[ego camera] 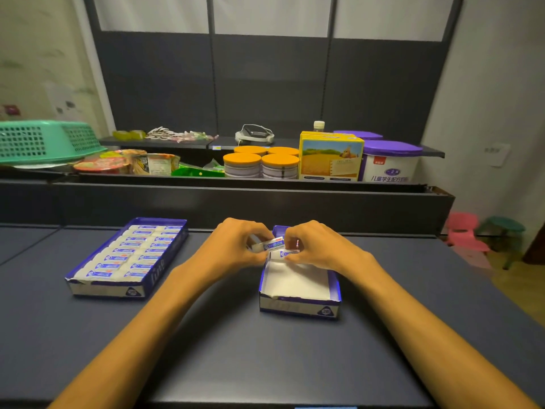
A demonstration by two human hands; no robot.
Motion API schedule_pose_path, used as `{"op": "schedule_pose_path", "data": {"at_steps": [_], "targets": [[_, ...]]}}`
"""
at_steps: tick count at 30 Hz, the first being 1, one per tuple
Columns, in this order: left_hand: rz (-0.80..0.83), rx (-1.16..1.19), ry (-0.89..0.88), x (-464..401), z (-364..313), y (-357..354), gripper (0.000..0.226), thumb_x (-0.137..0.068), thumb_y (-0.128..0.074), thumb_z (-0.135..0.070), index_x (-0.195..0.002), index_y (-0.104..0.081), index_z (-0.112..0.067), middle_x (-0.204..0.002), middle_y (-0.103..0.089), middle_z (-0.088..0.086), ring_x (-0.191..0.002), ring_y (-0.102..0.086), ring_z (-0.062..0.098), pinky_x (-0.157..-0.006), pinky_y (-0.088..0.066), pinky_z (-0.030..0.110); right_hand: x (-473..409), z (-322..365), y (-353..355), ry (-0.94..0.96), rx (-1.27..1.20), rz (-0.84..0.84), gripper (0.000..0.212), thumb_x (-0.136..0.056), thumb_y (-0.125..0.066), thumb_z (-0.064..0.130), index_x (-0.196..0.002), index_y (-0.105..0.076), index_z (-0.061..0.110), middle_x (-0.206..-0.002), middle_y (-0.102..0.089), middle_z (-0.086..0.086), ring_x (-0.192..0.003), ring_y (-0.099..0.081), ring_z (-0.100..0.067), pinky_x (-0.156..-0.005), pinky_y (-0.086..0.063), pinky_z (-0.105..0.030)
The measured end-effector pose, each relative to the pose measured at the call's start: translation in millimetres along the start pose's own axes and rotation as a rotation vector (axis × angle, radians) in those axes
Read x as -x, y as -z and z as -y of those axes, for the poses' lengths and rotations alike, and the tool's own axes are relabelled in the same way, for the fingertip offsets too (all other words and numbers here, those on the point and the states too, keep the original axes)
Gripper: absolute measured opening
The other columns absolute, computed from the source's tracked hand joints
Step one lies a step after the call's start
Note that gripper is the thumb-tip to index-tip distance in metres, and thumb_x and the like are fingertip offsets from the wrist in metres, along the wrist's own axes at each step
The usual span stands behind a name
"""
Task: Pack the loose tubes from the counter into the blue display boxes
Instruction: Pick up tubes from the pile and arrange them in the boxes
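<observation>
Two hands meet over the far end of the near-empty box (pixel 299 286), fingers curled. Left hand (pixel 236 245) pinches the upper tube (pixel 269 243); right hand (pixel 315 246) pinches the lower tube (pixel 287 253). Hands almost touching, one small carton-style tube each.

Key relation: both tubes sit directly above the far end of that box, long axes running roughly left-right, i.e. across the box's width, upper one tilted slightly. My read is they go down as the first row at the far wall. Lower tube is closer to the box floor, so right hand is likely to seat first. Can't tell whether it already touches the floor; fingers hide the contact.

Materials: tubes are small white rectangular packs with a blue and red label band, glossy, stiff-looking. Box is thin card, blue outside, plain white inside, low walls, rough torn front edge with a round "20" mark. Light card, so it will probably slide if pushed sideways.

Left of that box, well apart: full box (pixel 126 258), same type, packed in two columns of tubes, all lying crosswise. That's the layout to copy.

Both boxes sit on the dark matte worktop (pixel 236 349). No loose tubes visible on it apart from the two held.

Beyond the box: shelf (pixel 265 184) with orange-lidded tins (pixel 261 163), yellow carton (pixel 331 156), purple-lidded tub (pixel 390 160); green basket (pixel 44 141) far left.
</observation>
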State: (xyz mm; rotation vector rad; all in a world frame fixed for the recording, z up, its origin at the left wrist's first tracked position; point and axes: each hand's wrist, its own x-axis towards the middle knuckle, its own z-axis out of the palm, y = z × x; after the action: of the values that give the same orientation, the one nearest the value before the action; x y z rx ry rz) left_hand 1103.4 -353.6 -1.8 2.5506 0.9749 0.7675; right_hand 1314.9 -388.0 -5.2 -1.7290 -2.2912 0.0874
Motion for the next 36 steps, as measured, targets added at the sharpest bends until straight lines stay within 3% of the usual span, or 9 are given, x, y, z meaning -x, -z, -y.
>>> {"op": "schedule_pose_path", "data": {"at_steps": [3, 9, 13, 19, 29, 36], "targets": [[0.009, -0.002, 0.004, 1, -1, 1, 0.031, -0.076, -0.079, -0.024, -0.107, -0.071, -0.023, -0.099, -0.07, -0.008, -0.083, -0.065, 0.008, -0.075, -0.059, 0.032, -1, 1, -2, -0.011, 0.037, 0.009, 0.024, -0.084, -0.072, 0.037, -0.098, -0.064, 0.019, -0.104, -0.067, 0.001, -0.084, -0.059, -0.01, -0.069, -0.049, -0.02], [-0.014, -0.02, 0.009, 0, -2, 2, 0.032, -0.078, -0.078, -0.025, -0.109, -0.07, -0.024, -0.101, -0.07, -0.007, -0.085, -0.065, 0.008, -0.076, -0.059, 0.034, 3, -1, 3, -0.002, 0.073, -0.034, 0.029, -0.085, -0.069, 0.043, -0.106, -0.063, 0.024, -0.102, -0.065, 0.007, -0.08, -0.053, -0.007, -0.061, -0.037, -0.016], [-0.035, -0.068, -0.025, -7, -13, 0, 0.032, -0.078, -0.078, -0.026, -0.109, -0.07, -0.024, -0.103, -0.071, -0.007, -0.089, -0.064, 0.007, -0.08, -0.058, 0.034, 12, -13, 17, -0.076, 0.013, -0.128, 0.028, -0.088, -0.067, 0.038, -0.112, -0.061, 0.024, -0.109, -0.064, 0.005, -0.089, -0.056, -0.007, -0.075, -0.051, -0.025], [0.038, -0.216, -0.074, -24, -38, -17, 0.03, -0.083, -0.074, -0.022, -0.112, -0.067, -0.023, -0.112, -0.07, -0.004, -0.101, -0.063, 0.012, -0.079, -0.054, 0.028, 25, -32, 14, -0.18, -0.013, -0.102, 0.034, -0.088, -0.067, 0.035, -0.119, -0.057, 0.026, -0.123, -0.057, 0.004, -0.108, -0.054, -0.012, -0.089, -0.052, -0.031], [0.22, -0.353, -0.028, -35, -30, -34, 0.027, -0.084, -0.072, -0.027, -0.11, -0.07, -0.022, -0.115, -0.069, 0.0, -0.101, -0.063, 0.017, -0.08, -0.053, 0.028, 25, -37, 10, -0.208, -0.092, -0.088, 0.036, -0.087, -0.069, 0.031, -0.12, -0.056, 0.026, -0.13, -0.054, 0.002, -0.117, -0.05, -0.012, -0.091, -0.051, -0.031], [0.222, -0.405, -0.017, -36, -25, -36, 0.03, -0.086, -0.07, -0.031, -0.114, -0.069, -0.021, -0.118, -0.067, 0.001, -0.104, -0.061, 0.017, -0.076, -0.044, 0.021, 25, -39, 9, -0.212, -0.086, -0.096, 0.034, -0.088, -0.069, 0.031, -0.119, -0.057, 0.026, -0.129, -0.054, 0.003, -0.115, -0.051, -0.012, -0.09, -0.05, -0.03]]}}
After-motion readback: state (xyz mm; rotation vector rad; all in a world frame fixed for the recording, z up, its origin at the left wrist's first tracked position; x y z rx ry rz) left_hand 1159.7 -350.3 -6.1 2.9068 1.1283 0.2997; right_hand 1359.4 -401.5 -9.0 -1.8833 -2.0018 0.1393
